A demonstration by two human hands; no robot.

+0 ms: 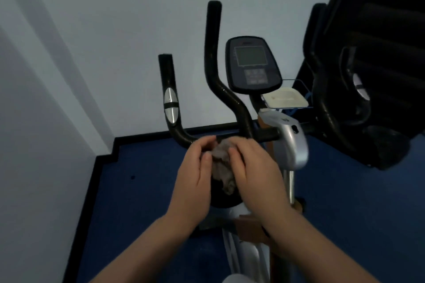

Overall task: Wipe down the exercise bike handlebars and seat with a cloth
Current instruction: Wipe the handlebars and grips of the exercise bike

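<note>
Item: cloth [222, 163], bunched; I have left grip [195, 167] and right grip [250, 165] both clamped on it. Handlebars [184, 138] touching, just beyond. Console [251, 64] farther ahead. Seat hidden beneath.

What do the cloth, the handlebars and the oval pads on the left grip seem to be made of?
Cloth: soft grey fabric, going by its crumpled folds.
Handlebars: black with a slight sheen, probably rubber or foam over tube.
Oval pads: bright silver, likely polished metal.

Seat [224, 202] mostly hidden beneath both hands and the cloth [222, 165]; console screen [250, 55] too blurred to read.
</note>
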